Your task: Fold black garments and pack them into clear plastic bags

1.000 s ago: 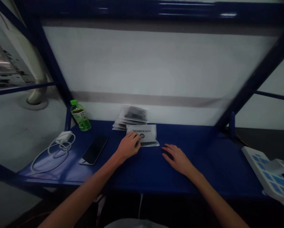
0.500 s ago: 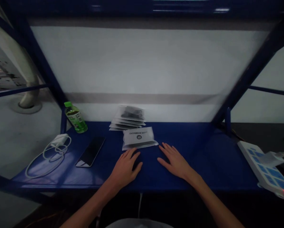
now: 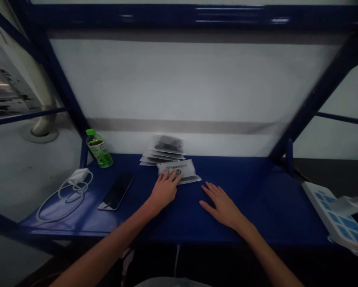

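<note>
The fingers of my left hand (image 3: 164, 192) are spread over the near left part of a frosted plastic bag (image 3: 187, 166) printed ROCKBROS. They appear to rest on its top, and the hand is open; part of the print is hidden under the fingertips. My right hand (image 3: 222, 203) lies flat and open on the blue table (image 3: 244, 175), just right of the bag and apart from it. Behind the bag, several similar bags form a fanned stack (image 3: 163, 149), with dark contents showing through the top one.
Left of my left hand lies a black phone (image 3: 117, 191). Beyond it are a white charger (image 3: 79, 174) with a coiled cable (image 3: 59, 217) and a green drink bottle (image 3: 100, 149). A white power strip (image 3: 336, 217) with a lit red light sits at the right edge.
My left hand has moved forward from the table onto the printed bag. My right hand stays in place. The view has shifted slightly.
</note>
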{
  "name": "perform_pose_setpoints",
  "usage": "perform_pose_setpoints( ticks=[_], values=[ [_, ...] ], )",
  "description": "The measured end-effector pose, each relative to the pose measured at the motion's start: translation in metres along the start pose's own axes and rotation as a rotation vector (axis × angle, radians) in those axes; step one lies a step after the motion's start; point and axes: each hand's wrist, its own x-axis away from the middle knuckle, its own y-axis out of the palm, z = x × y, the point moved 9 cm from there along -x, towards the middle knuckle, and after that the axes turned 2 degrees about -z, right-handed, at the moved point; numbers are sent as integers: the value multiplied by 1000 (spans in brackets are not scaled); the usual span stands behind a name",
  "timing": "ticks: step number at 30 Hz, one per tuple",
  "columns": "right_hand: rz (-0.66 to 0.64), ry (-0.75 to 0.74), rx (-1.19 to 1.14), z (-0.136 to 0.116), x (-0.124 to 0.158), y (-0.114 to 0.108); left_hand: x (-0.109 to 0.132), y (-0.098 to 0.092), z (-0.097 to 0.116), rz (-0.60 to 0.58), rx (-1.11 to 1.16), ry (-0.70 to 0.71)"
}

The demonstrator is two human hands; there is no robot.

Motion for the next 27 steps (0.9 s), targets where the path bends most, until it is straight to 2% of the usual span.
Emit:
perform_pose_setpoints(
  ticks=[7,10,13,17,20,24,27],
  values=[
    [150,-92,40,-12,5,-13,-7,1,38,-31,157,235],
    [148,-86,74,-13,7,-13,-29,8,52,-52,182,287],
    [126,-82,73,-13,7,-12,-62,23,58,-67,172,282],
    [123,-76,37,-11,6,-13,-101,43,46,-72,154,208],
    [122,-71,26,-10,6,-13,-117,48,30,-70,152,149],
    [112,-52,5,-8,6,-13,-117,44,20,-74,151,132],
    [118,-50,-18,-8,6,-14,-97,35,24,-63,159,149]
  ],
)
